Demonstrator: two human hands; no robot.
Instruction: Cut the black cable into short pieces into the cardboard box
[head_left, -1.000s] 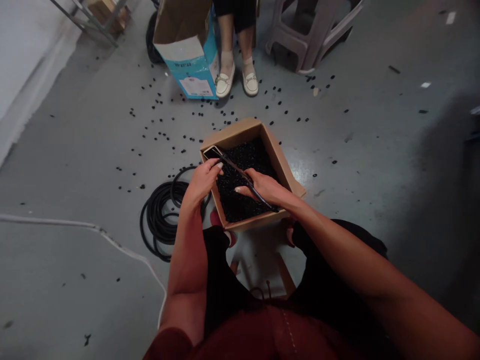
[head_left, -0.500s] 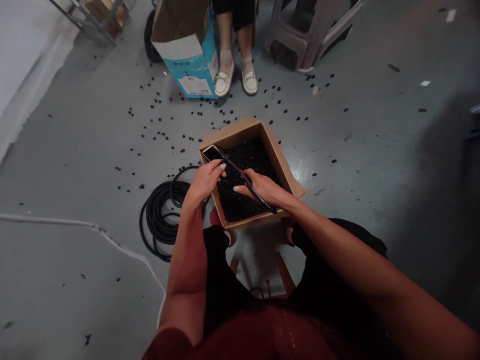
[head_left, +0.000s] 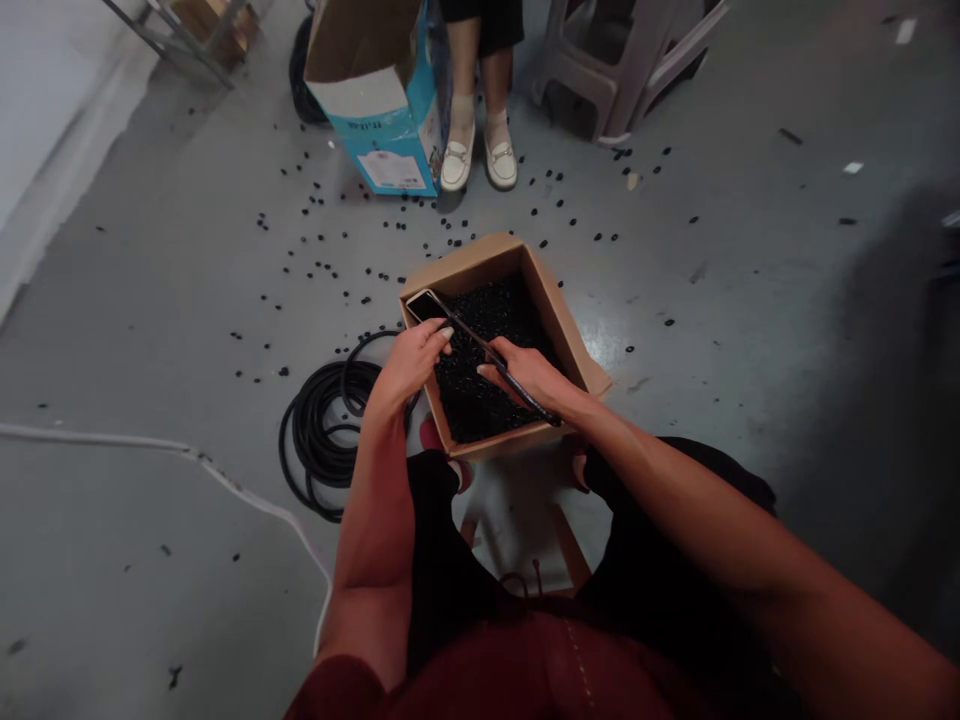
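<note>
My left hand (head_left: 416, 358) is closed in a pinch at the left side of an open cardboard box (head_left: 581, 355). A dark end shows at its fingertips, apparently of the black hose (head_left: 319, 425) coiled on the floor beside it. My right hand (head_left: 529, 375) is wrapped around a long, thin dark tool (head_left: 517, 388), whose exact kind I cannot make out. The tool slants over the box, its far end close to my left fingertips. Many small black pieces (head_left: 480, 405) fill the box below both hands. A flat dark rectangle with a light rim (head_left: 425, 304) rests in its far left corner.
Small black rings lie scattered over the grey floor (head_left: 187, 330). Beyond the box stand a blue and white carton (head_left: 386, 150), a person's feet in white shoes (head_left: 457, 165) and a plastic stool (head_left: 615, 100). A white cable (head_left: 247, 497) crosses the floor at left.
My right thumb has drawn in closer to the tool and its fingers. My left hand is almost still. The other person's feet have shifted slightly to the right.
</note>
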